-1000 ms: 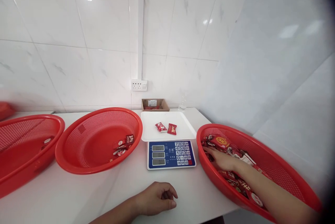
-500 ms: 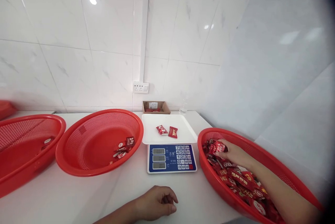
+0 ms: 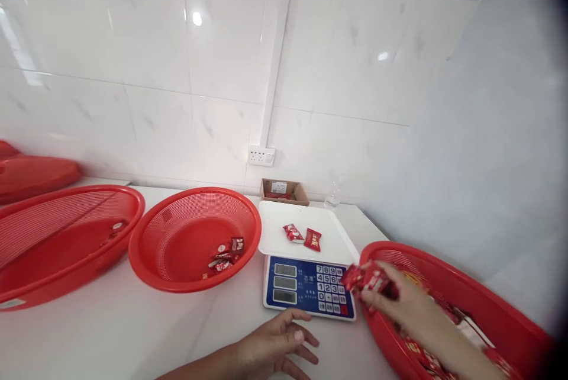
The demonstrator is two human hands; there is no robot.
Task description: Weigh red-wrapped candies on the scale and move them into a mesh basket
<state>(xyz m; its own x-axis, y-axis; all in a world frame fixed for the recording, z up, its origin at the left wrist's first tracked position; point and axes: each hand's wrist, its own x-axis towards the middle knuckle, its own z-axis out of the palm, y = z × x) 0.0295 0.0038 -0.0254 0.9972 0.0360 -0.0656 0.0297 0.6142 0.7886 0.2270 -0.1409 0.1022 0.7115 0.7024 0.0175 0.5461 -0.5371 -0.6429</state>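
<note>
Jutting past the right hand (image 3: 402, 303) grip (leftward): candy packets (image 3: 366, 278).

The red packets (image 3: 367, 278) in the right hand (image 3: 402, 304) are smeared by motion, so their number and print cannot be told. The right basket (image 3: 465, 276) runs off the bottom edge and into the dark corner (most of its contents are lost there). The left hand (image 3: 277, 349) has its forearm cut off below. The scale (image 3: 306, 294) has readouts too small to read. The far-left basket (image 3: 66, 232) is cropped by the left edge.
</note>
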